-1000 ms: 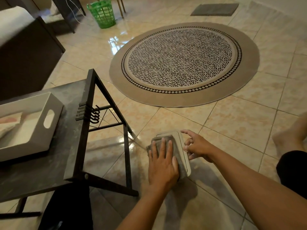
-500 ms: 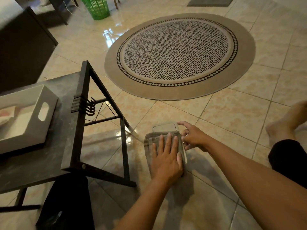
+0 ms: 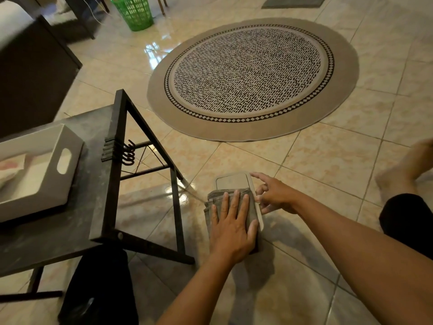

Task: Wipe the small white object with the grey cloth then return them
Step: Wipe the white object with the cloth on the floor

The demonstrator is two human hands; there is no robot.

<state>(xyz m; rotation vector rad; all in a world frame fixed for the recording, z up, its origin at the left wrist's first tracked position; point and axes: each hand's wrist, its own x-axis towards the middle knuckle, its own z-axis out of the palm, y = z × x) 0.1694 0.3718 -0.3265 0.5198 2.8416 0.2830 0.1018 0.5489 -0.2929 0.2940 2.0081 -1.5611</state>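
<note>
Since the earlier frame, the grey cloth (image 3: 234,207) has been drawn nearer by the flat left hand (image 3: 232,227), uncovering the white object (image 3: 232,181) on the floor (image 3: 328,174); its edge is steadied by the right hand's (image 3: 275,195) spread fingertips. Wiping is judged underway; returning remains.

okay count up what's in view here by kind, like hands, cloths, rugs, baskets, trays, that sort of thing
Hands: 2, left and right
Grey cloth: 1
White object: 1
Rugs: 2, round and small grey mat
Green basket: 1
White tray: 1
Total: 8
</note>
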